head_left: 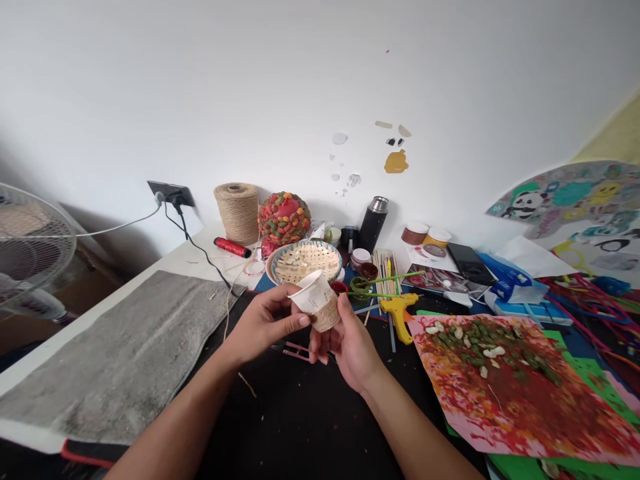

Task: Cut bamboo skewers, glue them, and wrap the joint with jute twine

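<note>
Your hands hold the paper cup [307, 295] between them, above the black mat [300, 420]; it tilts with its mouth toward your left and its base toward your right. Your left hand [257, 325] pinches near the rim, thumb across the front; your right hand [356, 353] is curled at the base, thumb up along the side; that two-sided hold probably steadies the cup and leaves the twine band [327, 315] in view. Your forearms angle inward from below, wrists raised; the spool [237, 213] stands at the back of the desk [173, 262], while the glue gun [399, 318] lies to your right, probably for easy reach.
</note>
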Demonstrator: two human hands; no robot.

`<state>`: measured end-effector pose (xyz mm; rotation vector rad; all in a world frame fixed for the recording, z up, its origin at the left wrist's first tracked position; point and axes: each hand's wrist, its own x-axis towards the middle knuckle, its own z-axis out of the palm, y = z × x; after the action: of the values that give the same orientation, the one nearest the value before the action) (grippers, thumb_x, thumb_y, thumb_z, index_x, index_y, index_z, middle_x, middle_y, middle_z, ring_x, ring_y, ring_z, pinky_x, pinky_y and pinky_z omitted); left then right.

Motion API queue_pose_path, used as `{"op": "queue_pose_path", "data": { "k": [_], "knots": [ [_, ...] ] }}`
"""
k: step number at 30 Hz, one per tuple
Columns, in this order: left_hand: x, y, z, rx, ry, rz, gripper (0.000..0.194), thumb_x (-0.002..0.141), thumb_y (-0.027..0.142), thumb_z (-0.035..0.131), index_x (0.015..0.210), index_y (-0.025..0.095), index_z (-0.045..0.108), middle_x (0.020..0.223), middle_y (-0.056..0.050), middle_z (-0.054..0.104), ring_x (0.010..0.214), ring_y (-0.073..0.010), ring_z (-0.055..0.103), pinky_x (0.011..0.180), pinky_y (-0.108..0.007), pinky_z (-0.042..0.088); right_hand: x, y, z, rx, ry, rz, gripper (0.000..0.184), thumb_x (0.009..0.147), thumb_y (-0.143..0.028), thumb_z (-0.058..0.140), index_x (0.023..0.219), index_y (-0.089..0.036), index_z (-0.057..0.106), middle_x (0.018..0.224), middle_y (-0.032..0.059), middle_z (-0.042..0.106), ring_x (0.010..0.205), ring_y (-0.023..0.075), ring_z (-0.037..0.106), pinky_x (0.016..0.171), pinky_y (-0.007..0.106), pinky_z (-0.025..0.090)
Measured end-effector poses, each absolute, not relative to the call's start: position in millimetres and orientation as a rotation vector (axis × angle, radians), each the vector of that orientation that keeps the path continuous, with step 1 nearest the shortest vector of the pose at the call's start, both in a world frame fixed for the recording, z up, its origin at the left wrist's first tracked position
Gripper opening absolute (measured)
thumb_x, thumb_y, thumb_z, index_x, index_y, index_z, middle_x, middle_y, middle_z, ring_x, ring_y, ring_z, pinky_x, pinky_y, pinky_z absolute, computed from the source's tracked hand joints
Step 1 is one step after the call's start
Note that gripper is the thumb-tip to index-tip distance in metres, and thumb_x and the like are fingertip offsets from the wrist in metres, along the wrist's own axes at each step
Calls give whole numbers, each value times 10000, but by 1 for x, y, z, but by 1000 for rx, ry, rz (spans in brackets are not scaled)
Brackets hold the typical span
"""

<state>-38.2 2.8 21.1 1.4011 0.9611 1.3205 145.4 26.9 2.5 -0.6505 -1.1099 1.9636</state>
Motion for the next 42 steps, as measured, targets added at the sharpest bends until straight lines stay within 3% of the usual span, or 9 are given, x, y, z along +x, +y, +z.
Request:
{"op": "queue_pose_path", "data": {
  "k": [6,12,17,21,26,33,39,42],
  "knots": [
    [-38,3,22,1362,974,1291,347,823,433,875,837,144,682,686,-15,704,605,-136,626,610,-236,481,146,30,0,-636,-1135,2015,844,889,-910,475,1054,-115,705,659,50,700,439,143,633,390,193,357],
    [-38,4,24,1385,1038,1291,363,818,466,867,841,153,685,723,-20,729,625,-136,632,617,-239,491,147,33,-4,-606,-1199,1816,703,866,-812,665,1160,-173,651,810,33,702,502,149,685,382,180,394],
    [-35,4,24,1390,1015,1313,331,863,445,836,878,158,672,734,-20,723,661,-150,655,645,-249,506,145,31,-5,-621,-1197,1834,628,894,-748,691,1135,-169,661,785,28,703,474,141,678,377,173,382],
    [-34,4,23,1401,1003,1318,318,884,419,827,928,151,661,702,3,687,625,-134,629,625,-238,474,145,31,-3,-642,-1073,1968,737,880,-847,592,1035,-133,690,694,44,707,454,154,670,375,187,365],
    [-35,3,24,1380,930,1256,311,908,414,805,1002,153,665,775,-27,751,675,-168,698,676,-269,527,147,30,1,-657,-1018,2096,772,876,-876,541,1017,-134,702,651,39,704,466,162,678,380,190,352],
    [-36,3,25,1380,905,1259,293,910,409,803,949,155,661,743,-29,735,660,-166,688,663,-267,529,147,30,1,-633,-1034,2112,775,899,-874,511,1042,-138,708,681,50,713,484,168,685,393,195,347],
    [-38,3,26,1392,995,1301,352,895,480,798,881,156,661,754,-26,712,677,-158,665,653,-254,511,145,29,-3,-574,-1149,1930,682,882,-796,661,1166,-176,667,889,71,735,541,162,711,393,182,387],
    [-37,2,26,1426,1053,1279,387,892,528,783,884,158,669,742,-28,707,676,-164,651,661,-265,511,145,27,-4,-588,-1206,1872,634,880,-724,732,1214,-191,653,895,52,715,566,169,729,389,172,398]
  ]
}}
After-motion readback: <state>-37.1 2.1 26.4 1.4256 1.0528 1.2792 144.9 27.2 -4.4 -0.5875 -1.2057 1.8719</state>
